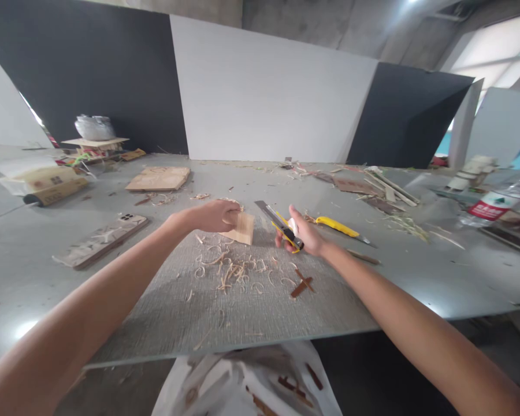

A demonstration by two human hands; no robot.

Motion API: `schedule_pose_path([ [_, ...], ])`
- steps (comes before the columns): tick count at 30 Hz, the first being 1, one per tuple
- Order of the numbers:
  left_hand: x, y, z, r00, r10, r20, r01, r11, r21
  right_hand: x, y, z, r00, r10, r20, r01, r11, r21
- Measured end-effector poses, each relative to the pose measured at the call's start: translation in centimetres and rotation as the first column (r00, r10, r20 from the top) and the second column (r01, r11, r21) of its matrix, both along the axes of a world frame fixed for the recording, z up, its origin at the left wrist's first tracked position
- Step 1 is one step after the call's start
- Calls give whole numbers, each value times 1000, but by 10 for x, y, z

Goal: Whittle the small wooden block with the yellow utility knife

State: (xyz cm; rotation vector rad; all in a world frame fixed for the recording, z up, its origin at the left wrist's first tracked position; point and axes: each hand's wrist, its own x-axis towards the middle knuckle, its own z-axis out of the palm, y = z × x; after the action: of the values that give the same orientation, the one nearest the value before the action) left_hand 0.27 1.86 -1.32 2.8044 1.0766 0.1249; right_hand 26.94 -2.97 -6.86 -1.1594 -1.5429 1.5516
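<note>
My left hand [219, 215] is closed on the upper left side of a small pale wooden board [243, 229], which tilts just above the textured mat. In my right hand [305, 232] is a yellow and black utility knife [289, 232], its wide blade extended up and to the left toward the board. Something white shows by the thumb, too small to name. Curled wood shavings [231, 271] lie on the mat below both hands. Two crossed brown wood strips [302, 283] rest to the right of the shavings.
A second yellow cutter [338, 226] lies right of my right hand. A phone [101, 240] and a wooden panel [158, 178] are at left. Wood scraps [372, 188] and a water bottle [496, 202] stand right. The mat [225, 329] reaches the table's front edge.
</note>
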Motion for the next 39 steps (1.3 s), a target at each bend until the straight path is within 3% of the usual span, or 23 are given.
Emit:
schedule_pose_path([
  [7, 0, 0, -1, 1000, -15, 17, 15, 1000, -1, -6, -2, 2, 995, -74, -59, 69, 994, -88],
  [13, 0, 0, -2, 1000, -16, 17, 16, 1000, 9, 3, 0, 6, 971, 25, -237, -68, 982, -176],
  [16, -1, 1, -2, 1000, -11, 13, 10, 1000, 18, 6, 1, 8, 960, 17, -280, -70, 981, -180],
  [23, 0, -1, -1, 1000, -1, 3, 1, 1000, 7, 4, 2, 3, 991, -48, -122, 55, 997, 48],
  [27, 0, -2, 0, 1000, -16, 15, 16, 1000, -3, 5, 6, -3, 980, -199, 10, 191, 950, 247],
  [31, 0, -1, 0, 999, -29, 20, 29, 1000, 1, 7, 6, 1, 964, -258, 60, 219, 906, 362],
  [33, 0, -2, 0, 1000, -24, 19, 24, 1000, 4, 8, 4, 6, 975, -221, 6, 208, 928, 309],
  [36, 0, -2, 1, 1000, -19, 15, 19, 1000, 13, 7, -1, 13, 978, -81, -194, 97, 993, 73],
  [39, 1, -2, 0, 1000, -19, 16, 18, 1000, 14, 5, -7, 20, 916, 6, -400, -51, 993, -102],
])
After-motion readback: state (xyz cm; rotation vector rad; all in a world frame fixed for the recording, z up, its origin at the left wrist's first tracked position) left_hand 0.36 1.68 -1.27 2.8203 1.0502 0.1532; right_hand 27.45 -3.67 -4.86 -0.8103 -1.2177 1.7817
